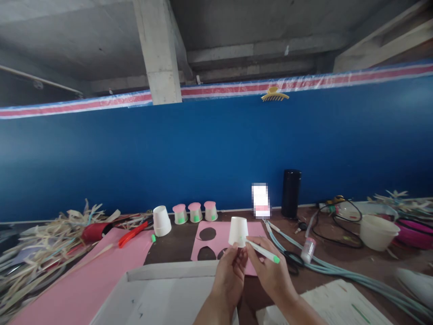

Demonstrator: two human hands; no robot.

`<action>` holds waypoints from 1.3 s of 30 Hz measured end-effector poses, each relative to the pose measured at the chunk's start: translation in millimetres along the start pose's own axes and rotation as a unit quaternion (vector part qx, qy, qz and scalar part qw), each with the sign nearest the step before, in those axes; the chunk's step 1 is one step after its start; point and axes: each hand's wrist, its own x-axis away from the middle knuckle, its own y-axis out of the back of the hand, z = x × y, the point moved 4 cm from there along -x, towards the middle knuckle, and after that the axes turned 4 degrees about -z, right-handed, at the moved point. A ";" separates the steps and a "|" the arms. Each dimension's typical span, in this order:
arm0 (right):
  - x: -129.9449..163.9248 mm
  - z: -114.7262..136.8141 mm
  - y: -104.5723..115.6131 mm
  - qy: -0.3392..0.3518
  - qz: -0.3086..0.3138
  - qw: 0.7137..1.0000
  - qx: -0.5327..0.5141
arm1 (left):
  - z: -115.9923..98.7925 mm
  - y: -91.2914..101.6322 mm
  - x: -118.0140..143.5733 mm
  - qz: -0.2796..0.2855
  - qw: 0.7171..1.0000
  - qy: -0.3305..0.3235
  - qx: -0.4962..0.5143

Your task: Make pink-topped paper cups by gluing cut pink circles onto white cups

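Note:
In the head view, my left hand (232, 268) grips a white paper cup (238, 230), held upside down with its narrow end up. A white marker with a green end (265, 252) is in my right hand (270, 266), its tip against the lower side of the cup. Behind them lies a pink sheet (219, 228) with round holes cut out. Back left, three small cups (195, 214) stand upside down, each topped by a pink disc and marked green on the side. Left of those is a stack of white cups (162, 221). A green marker cap (153, 238) sits nearby.
A white shallow box (162, 273) fills the front. To the left are a larger pink sheet (77, 275), red-handled scissors (133, 234) and heaped paper strips (43, 253). At right stand a black flask (291, 194), pale blue cords (341, 271) and a white tub (379, 232).

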 end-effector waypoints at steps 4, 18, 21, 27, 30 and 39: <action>0.4 -3.4 0.2 -0.040 0.000 0.998 -0.050 | 0.2 -0.3 -0.7 -0.001 1.000 -0.007 0.000; -0.7 -5.7 -1.0 -0.133 0.027 0.981 -0.136 | 3.1 -0.2 -0.8 0.015 1.000 -0.001 -0.008; -1.3 -2.7 -1.2 -0.136 0.031 0.980 -0.139 | 2.6 0.0 -0.4 0.018 1.000 0.003 -0.014; -0.5 -2.9 -3.8 -0.155 0.015 0.973 -0.171 | 1.4 1.6 -0.2 0.005 1.000 0.013 -0.016; 0.1 -5.6 -4.2 -0.188 -0.003 0.959 -0.213 | 0.6 1.2 1.0 -0.005 1.000 0.010 -0.016; -9.1 -21.8 14.4 -0.265 -0.063 0.942 -0.197 | -1.8 -1.2 3.2 -0.030 1.000 0.007 -0.005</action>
